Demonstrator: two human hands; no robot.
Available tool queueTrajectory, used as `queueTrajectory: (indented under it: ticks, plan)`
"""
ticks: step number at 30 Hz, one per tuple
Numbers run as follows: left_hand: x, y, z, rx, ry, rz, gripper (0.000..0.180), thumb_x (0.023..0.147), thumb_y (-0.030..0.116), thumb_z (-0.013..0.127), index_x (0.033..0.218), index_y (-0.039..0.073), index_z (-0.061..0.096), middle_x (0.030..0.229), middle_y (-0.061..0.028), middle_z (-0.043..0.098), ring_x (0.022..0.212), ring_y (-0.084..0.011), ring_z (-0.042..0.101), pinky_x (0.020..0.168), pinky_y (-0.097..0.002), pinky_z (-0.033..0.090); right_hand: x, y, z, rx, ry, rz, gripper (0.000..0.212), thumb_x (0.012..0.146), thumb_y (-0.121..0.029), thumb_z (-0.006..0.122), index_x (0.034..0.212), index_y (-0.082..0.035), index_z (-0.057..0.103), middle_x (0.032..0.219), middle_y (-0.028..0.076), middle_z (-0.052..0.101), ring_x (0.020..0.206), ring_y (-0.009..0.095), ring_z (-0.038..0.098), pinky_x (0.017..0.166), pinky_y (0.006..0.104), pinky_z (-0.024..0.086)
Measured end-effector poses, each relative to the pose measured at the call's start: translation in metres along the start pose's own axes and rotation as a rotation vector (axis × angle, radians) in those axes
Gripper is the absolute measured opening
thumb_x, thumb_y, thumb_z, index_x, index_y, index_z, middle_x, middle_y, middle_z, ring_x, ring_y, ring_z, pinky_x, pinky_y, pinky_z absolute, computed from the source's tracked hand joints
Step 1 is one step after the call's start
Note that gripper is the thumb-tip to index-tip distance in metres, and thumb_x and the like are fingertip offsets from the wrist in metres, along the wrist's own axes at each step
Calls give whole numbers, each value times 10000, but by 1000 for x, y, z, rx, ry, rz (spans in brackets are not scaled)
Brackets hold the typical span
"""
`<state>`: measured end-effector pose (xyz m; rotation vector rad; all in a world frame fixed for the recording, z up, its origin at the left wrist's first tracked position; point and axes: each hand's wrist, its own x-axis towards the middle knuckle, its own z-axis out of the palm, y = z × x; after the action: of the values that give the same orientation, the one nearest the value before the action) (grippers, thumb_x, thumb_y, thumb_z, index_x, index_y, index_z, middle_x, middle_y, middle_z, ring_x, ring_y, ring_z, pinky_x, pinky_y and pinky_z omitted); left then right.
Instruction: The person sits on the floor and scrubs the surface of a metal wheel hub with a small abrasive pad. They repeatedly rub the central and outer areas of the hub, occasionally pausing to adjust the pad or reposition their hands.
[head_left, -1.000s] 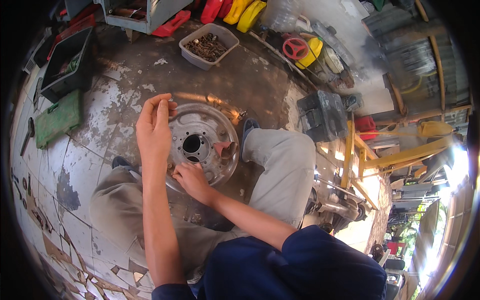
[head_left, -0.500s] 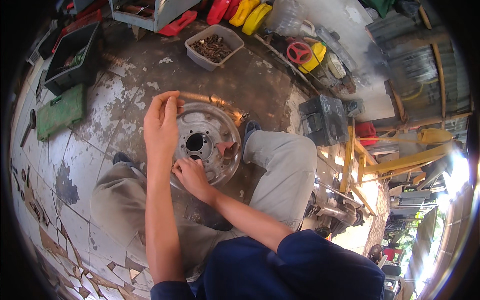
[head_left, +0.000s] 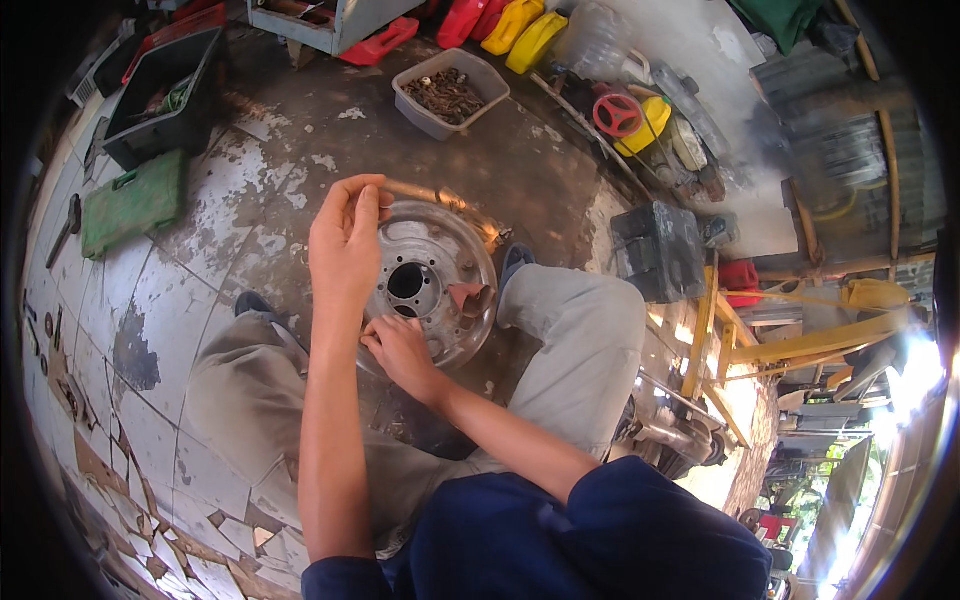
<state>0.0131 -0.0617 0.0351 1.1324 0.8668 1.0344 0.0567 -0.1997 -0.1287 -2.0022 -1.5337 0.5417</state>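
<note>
A round grey metal wheel rim [head_left: 438,236] lies on the floor between my legs, with a dark centre hole ringed by small bolt holes. My left hand [head_left: 347,232] is raised over the rim's left side, fingers bent and pinched together. A tan streak runs from its fingertips; I cannot tell whether it is a held stick or light on the floor. My right hand [head_left: 402,352] is low at the rim's near left part, fingers curled down against the metal. What its fingertips hold, if anything, is hidden. A folded reddish-brown piece [head_left: 470,298], like sandpaper, rests on the rim's right side.
Beyond the rim stands a grey tub [head_left: 440,122] of rusty bolts. At left are a green case [head_left: 134,205], a black crate [head_left: 140,145] and a hammer [head_left: 66,230]. A black box [head_left: 660,252] and yellow wooden frame [head_left: 702,330] stand right; broken tiles [head_left: 245,535] lie near left.
The whole view has shifted slightly, so the rim and hands appear a little farther right. Both hands keep nearly the same place and pose relative to the rim.
</note>
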Motion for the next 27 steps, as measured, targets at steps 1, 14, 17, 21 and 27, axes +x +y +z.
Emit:
queueTrajectory:
  ticks: [1, 14, 17, 21, 27]
  plan:
    - [0, 0, 0, 4, -2, 2, 196, 1021, 115, 520, 1111, -18, 633, 915, -41, 655, 841, -94, 590, 783, -233, 484, 2, 0, 1, -15, -2, -11, 107, 868, -184, 670, 875, -88, 622, 880, 65, 648, 933, 250, 609, 815, 392, 368]
    - [-1, -4, -3, 36, -10, 20, 207, 1018, 132, 528, 1124, -5, 642, 936, -48, 678, 857, -100, 598, 778, -243, 477, 11, 1, 2, 3, -9, -11, 113, 863, -191, 682, 873, -91, 630, 897, 65, 660, 922, 256, 614, 803, 395, 381]
    - [-2, 1, 0, 23, 1, 28, 205, 1019, 122, 527, 1108, -27, 637, 921, -57, 673, 844, -103, 606, 779, -246, 497, 4, 0, 3, 11, -2, 6, 114, 860, -187, 685, 878, -88, 630, 899, 68, 661, 922, 261, 614, 797, 396, 386]
    - [0, -2, -2, 28, -4, 33, 211, 1018, 133, 528, 1123, -11, 641, 936, -49, 680, 854, -101, 602, 779, -240, 478, 9, 0, -1, -10, -27, -7, 113, 862, -181, 684, 887, -86, 629, 902, 73, 656, 922, 267, 613, 799, 398, 389]
    - [-2, 0, -2, 28, -2, 12, 210, 1019, 135, 524, 1128, 0, 643, 944, -41, 680, 859, -95, 595, 769, -234, 464, 4, -3, 0, -37, -38, 15, 127, 867, -189, 682, 900, -81, 625, 913, 77, 651, 920, 269, 612, 797, 399, 390]
